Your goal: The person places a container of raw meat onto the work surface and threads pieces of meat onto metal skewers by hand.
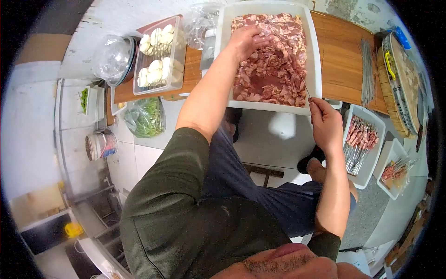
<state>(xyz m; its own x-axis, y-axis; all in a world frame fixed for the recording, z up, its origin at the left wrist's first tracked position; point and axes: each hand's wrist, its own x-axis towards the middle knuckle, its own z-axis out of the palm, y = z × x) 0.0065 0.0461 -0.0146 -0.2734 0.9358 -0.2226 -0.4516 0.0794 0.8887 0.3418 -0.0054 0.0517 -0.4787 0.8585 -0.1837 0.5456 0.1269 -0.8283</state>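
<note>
A large white tub (pixel 315 56) holds a heap of raw, cut meat (pixel 274 69), paler toward the far end and darker red nearer me. My left hand (pixel 248 43) is over the far left of the heap, its fingers closed on a piece of meat at the surface. Below the tub's near right corner, my right hand (pixel 325 122) pinches the end of a thin metal skewer (pixel 305 88). The skewer slants up and left over the meat; its far tip is hard to make out.
Loose metal skewers (pixel 368 72) lie on the wooden board (pixel 341 58) at right. Below it, a white tray (pixel 380 122) holds skewered meat, beside a smaller tray (pixel 387 148). A clear box of white rounded food (pixel 155 72) stands left, above a bag of greens (pixel 145 117).
</note>
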